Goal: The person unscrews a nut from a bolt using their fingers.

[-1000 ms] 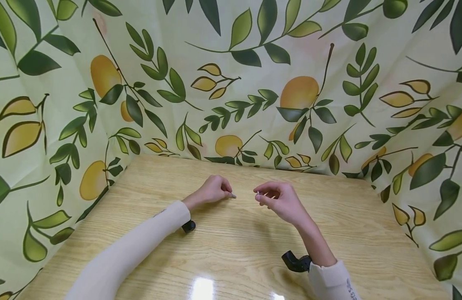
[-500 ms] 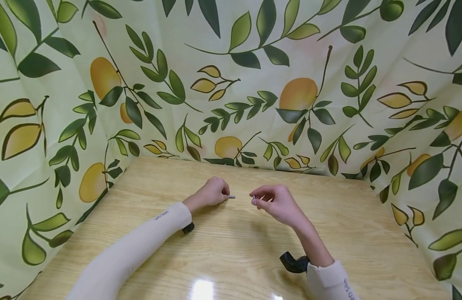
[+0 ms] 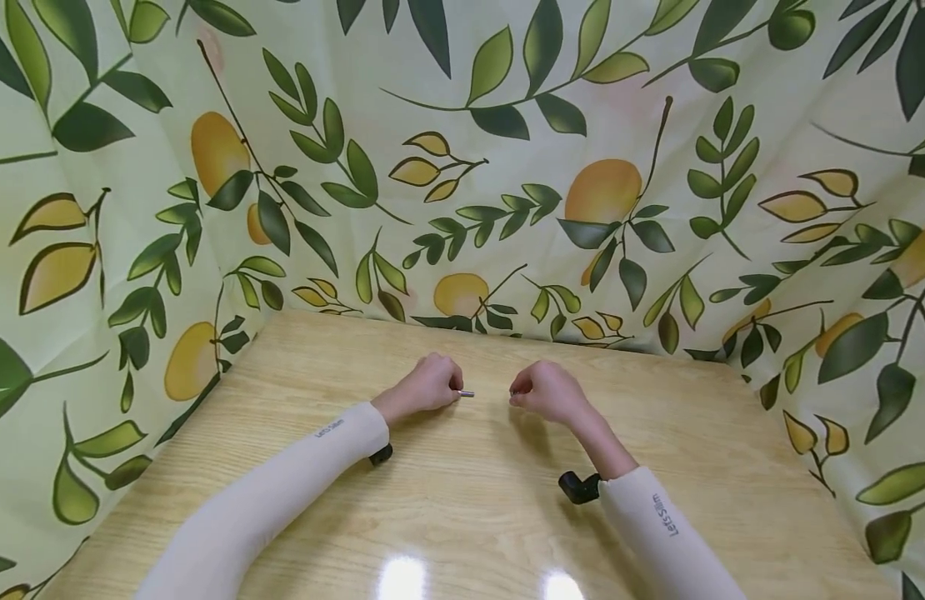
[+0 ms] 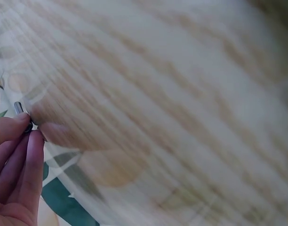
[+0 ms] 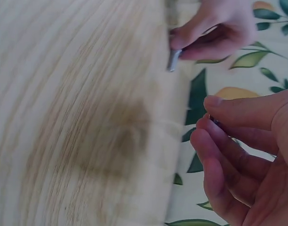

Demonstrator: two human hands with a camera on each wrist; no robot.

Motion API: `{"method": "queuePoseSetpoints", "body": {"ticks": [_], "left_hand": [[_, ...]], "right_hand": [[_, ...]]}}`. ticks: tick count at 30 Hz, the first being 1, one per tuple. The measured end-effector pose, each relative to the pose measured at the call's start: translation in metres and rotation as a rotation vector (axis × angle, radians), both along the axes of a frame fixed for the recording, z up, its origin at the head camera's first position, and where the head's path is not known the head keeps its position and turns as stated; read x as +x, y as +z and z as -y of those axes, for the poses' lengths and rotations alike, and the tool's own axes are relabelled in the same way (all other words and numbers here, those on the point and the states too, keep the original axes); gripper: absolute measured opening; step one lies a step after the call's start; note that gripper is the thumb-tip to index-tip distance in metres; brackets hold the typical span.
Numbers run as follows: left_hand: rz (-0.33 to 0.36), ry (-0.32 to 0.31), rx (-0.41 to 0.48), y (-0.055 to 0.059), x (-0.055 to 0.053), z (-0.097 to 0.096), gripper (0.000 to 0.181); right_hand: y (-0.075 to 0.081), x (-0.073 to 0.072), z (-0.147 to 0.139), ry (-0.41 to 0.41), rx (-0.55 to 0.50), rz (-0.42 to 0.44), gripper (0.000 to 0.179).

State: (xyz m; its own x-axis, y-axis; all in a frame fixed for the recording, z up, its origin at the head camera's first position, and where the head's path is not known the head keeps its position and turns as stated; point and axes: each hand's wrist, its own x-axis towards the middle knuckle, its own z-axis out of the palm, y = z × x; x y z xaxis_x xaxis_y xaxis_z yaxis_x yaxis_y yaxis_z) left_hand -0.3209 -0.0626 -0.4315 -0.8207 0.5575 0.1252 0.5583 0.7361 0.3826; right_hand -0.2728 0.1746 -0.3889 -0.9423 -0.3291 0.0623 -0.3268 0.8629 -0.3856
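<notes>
Left hand (image 3: pixel 427 385) pinches short silver metal pin (image 3: pixel 466 393), tip pointing toward 3 o'clock. Right hand (image 3: pixel 547 390) has rolled knuckles-up since half second ago, fingers curled around small dark piece (image 5: pixel 214 123). Both hover just above pale wooden table (image 3: pixel 470 500), parts near, not joined.

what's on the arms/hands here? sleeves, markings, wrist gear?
Both arms wear long, snug cream sleeves that end at the wrist: left sleeve, right sleeve. Each has small dark lettering near the cuff, too small to read surely. A black camera mount sits under each wrist: left mount, right mount. The left hand and right hand are bare: no gloves or rings visible.
</notes>
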Motion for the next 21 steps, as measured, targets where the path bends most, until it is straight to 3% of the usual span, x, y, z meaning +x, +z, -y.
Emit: {"method": "queuePoseSetpoints", "body": {"ticks": [9,15,21], "left_hand": [[-0.019,0.021,0.007,-0.003,-0.001,-0.001,0.003],[-0.015,0.019,-0.002,-0.003,0.000,-0.002,0.004],[-0.016,0.022,-0.005,-0.005,0.003,0.000,0.005]], "right_hand": [[-0.016,-0.023,0.011,-0.027,0.206,-0.013,0.005],[-0.025,-0.026,0.015,-0.018,0.286,-0.024,0.024],[-0.030,-0.022,0.021,-0.009,0.326,-0.066,0.029]]}}
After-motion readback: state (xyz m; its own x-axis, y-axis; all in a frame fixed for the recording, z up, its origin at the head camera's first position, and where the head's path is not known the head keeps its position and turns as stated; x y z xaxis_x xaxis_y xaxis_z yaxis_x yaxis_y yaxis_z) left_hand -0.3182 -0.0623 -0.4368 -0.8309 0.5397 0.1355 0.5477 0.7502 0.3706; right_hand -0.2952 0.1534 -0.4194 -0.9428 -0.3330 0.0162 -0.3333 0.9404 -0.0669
